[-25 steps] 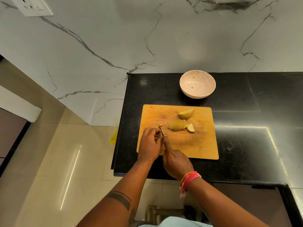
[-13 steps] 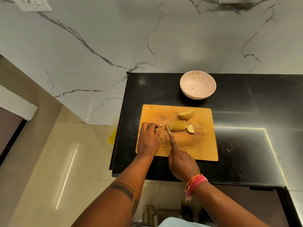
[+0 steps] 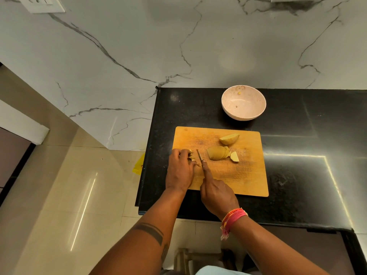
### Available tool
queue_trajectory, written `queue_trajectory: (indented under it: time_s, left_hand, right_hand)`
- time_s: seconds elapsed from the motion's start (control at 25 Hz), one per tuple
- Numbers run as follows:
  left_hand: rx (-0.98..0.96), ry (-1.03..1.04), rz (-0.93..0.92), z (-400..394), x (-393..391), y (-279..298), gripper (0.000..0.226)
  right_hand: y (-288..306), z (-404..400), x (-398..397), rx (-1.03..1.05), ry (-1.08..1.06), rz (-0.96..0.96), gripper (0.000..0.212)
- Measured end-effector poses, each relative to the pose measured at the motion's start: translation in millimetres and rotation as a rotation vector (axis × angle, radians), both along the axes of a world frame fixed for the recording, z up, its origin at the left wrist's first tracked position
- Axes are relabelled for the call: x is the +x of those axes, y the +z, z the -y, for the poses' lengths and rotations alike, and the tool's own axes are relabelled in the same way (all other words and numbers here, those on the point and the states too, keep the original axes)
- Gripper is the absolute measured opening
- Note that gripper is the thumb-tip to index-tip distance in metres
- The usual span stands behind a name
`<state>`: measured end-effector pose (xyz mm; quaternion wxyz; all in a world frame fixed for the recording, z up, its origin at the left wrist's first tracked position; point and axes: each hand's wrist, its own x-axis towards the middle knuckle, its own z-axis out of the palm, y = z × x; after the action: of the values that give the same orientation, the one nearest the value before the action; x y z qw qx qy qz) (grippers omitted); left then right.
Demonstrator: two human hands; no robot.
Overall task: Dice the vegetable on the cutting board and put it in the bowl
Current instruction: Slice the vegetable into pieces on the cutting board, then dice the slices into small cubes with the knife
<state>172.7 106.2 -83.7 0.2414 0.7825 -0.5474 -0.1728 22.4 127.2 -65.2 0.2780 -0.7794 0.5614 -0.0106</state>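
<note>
Comparing with half a second before, the knife [image 3: 199, 155] is held by the right hand [image 3: 216, 192] nearer the left hand [image 3: 179, 169], whose curled fingers pin small potato pieces [image 3: 190, 153] on the cutting board [image 3: 246, 175]. The sliced potato half [image 3: 217, 153], the wedge [image 3: 229, 139] and the bowl [image 3: 243, 102] on the counter [image 3: 297, 185] are unmoved.

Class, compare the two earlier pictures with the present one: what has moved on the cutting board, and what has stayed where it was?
The knife in the right hand shifted slightly right and back beside the left hand, which keeps holding small pieces at the board's left edge. Nothing was released. The sliced potato, the wedge, the small piece and the bowl stayed put.
</note>
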Motion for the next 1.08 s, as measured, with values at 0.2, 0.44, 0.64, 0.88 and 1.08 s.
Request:
queue_trajectory:
  time_s: [0.2,0.44,0.64,0.88,1.08]
  left_hand:
    - [0.020,0.055,-0.063,9.8,6.6,2.7,0.036]
    - [-0.014,-0.114,0.052,0.5,-4.1,1.2,0.037]
    - [-0.002,-0.088,0.159,10.7,-2.5,-1.2,0.021]
    - [-0.022,-0.136,0.039,26.9,-18.7,16.0,0.027]
    - [0.085,-0.167,-0.141,47.0,-40.7,13.8,0.051]
  right_hand:
    - [5.0,-5.0,14.5,0.008,0.029,0.016,0.068]
    - [-2.8,1.0,-7.9,-0.018,-0.069,0.078,0.067]
    - [-1.7,-2.1,-17.4,0.001,-0.072,0.091,0.065]
    - [-0.6,1.1,-13.9,-0.060,-0.145,0.173,0.065]
    - [-1.8,7.8,-27.5,-0.121,-0.237,0.229,0.062]
